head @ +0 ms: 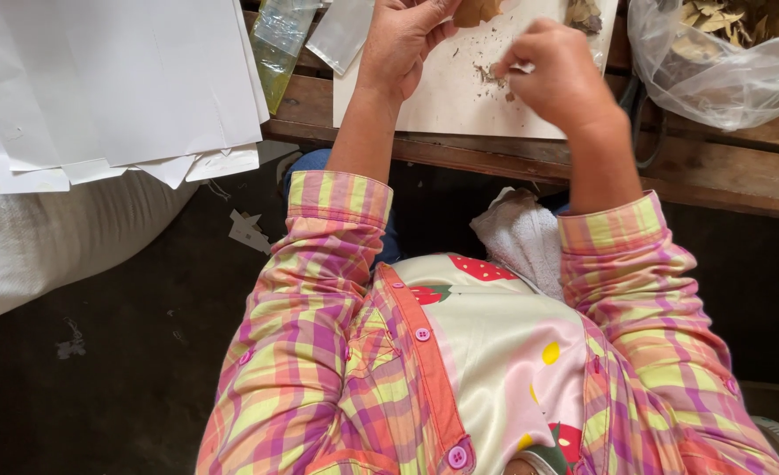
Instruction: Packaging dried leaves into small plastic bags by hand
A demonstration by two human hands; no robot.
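Plaid sleeves | left hand holds leaf | right hand pinched, contents unclear | leaf bag right

1 head-worn camera looks steeply down, close over the person's chest and wooden table

Left hand holds a dried leaf over white card; right hand pinches crumbs

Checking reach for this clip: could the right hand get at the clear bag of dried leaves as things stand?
Probably yes. The right hand is pinching crumbs over the white board, and the clear bag of dried leaves lies just to its right on the wooden bench, with nothing between them.
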